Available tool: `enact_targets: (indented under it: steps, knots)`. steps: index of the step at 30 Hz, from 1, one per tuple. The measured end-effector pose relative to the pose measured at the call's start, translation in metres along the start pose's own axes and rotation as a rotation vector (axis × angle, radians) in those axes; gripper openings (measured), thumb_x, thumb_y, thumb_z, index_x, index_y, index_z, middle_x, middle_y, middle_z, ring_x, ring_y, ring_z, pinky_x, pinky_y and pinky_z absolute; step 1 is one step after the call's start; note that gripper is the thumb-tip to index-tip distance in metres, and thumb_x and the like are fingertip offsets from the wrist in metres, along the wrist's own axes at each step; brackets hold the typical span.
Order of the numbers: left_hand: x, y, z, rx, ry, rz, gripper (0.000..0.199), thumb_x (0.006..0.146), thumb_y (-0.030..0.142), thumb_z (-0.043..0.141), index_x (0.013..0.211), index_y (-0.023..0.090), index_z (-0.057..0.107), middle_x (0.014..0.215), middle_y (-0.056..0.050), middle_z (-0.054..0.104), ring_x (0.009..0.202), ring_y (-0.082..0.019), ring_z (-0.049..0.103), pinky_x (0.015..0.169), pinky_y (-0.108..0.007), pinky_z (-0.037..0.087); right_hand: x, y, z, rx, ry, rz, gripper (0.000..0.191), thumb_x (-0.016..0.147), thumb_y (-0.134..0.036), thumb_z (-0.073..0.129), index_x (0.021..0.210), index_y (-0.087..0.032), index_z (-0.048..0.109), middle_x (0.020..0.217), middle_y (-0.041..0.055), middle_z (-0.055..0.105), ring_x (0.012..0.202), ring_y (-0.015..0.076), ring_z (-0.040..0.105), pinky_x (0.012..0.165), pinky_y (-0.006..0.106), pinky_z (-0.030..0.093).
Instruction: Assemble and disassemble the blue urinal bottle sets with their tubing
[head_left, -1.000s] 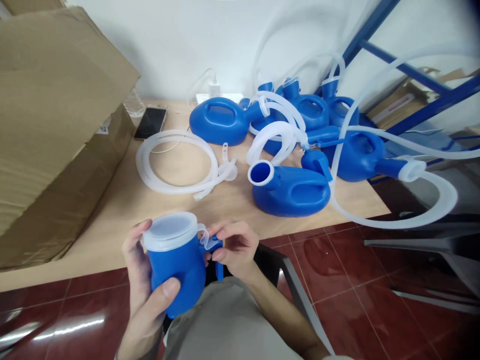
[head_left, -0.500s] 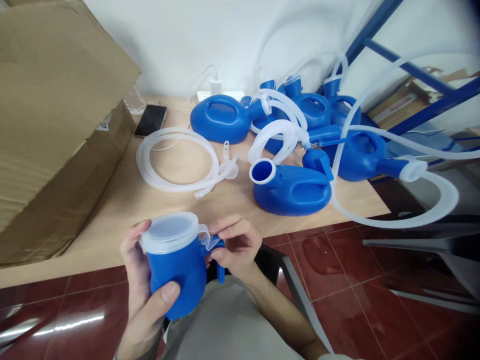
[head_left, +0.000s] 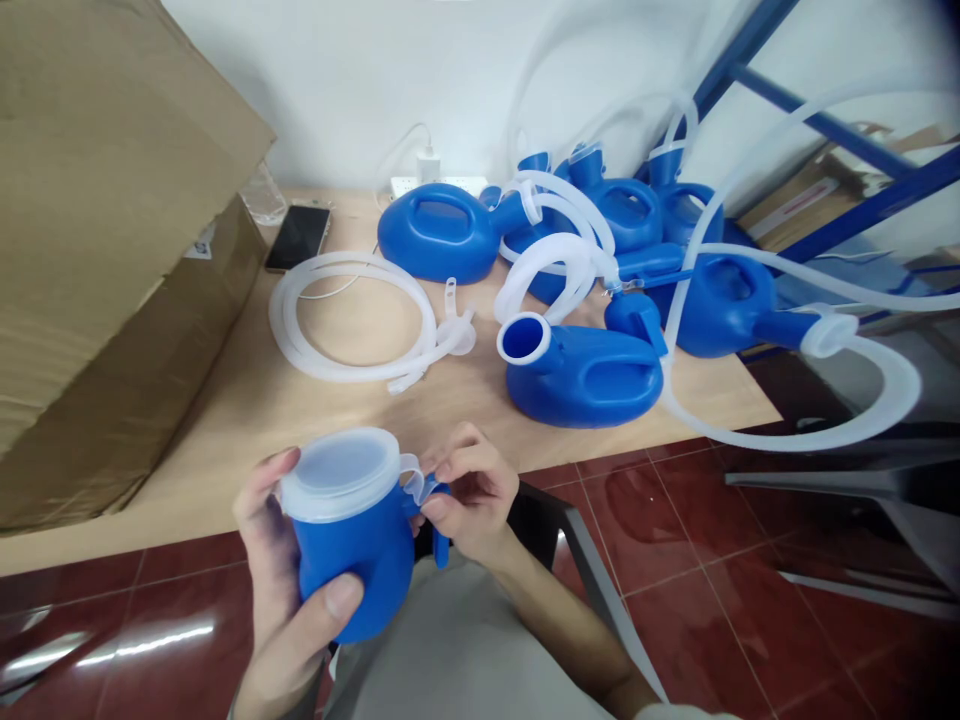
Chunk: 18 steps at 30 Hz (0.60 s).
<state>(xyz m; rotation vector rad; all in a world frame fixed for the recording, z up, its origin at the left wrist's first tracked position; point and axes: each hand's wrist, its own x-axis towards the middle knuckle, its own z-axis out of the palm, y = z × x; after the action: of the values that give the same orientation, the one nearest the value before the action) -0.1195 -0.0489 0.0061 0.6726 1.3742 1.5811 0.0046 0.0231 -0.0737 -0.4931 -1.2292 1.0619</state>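
My left hand (head_left: 289,590) is wrapped round a blue plastic bottle (head_left: 360,575), its thumb pressed on the near side. A translucent white cap (head_left: 345,470) covers the wide mouth on top. From the cap, a soft clear strap (head_left: 413,480) reaches toward a blue clip-like piece (head_left: 441,530) at the bottle's right. My right hand (head_left: 476,495) pinches the strap's end against that blue piece; the exact contact is partly hidden by the fingers. Beyond the hands on the table lies a blue spouted urinal bottle (head_left: 585,375) with an uncapped, white-rimmed mouth.
A coiled white tube (head_left: 281,320) with a cap lies on the table (head_left: 247,420). Several blue bottles with hoses, one being a bottle (head_left: 435,235) near a power strip (head_left: 465,187), stand behind. A phone (head_left: 298,238) and cardboard box (head_left: 112,250) are left; a blue metal frame (head_left: 832,110) is right.
Both hands keep their grip on the bottle and strap, with only a very slight shift. The view has tilted a little; nothing was let go or taken.
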Motion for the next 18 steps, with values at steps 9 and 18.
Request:
enact_targets:
  steps: [9,18]
  knots:
    - [0.000,-0.001,0.006,0.072,0.052,0.057,0.068,0.070,0.056,0.087,0.131,0.052,0.059,0.129,-0.005,0.062,0.106,-0.038,0.069,0.071,-0.054,0.070,0.001,-0.003,0.001,0.013,0.006,0.094,0.018,0.098,-0.043,0.080,0.104,-0.030,0.070,0.091,0.0008,0.068,0.072,0.0138,0.070,0.058,0.026,0.064]
    - [0.000,-0.002,0.005,0.065,0.067,0.068,0.070,0.071,0.051,0.088,0.133,0.047,0.058,0.128,-0.004,0.066,0.104,-0.036,0.072,0.073,-0.049,0.069,-0.001,-0.012,0.001,0.086,-0.008,0.299,0.026,0.093,-0.044,0.085,0.112,-0.027,0.081,0.100,0.0013,0.059,0.060,0.0086,0.068,0.047,0.021,0.063]
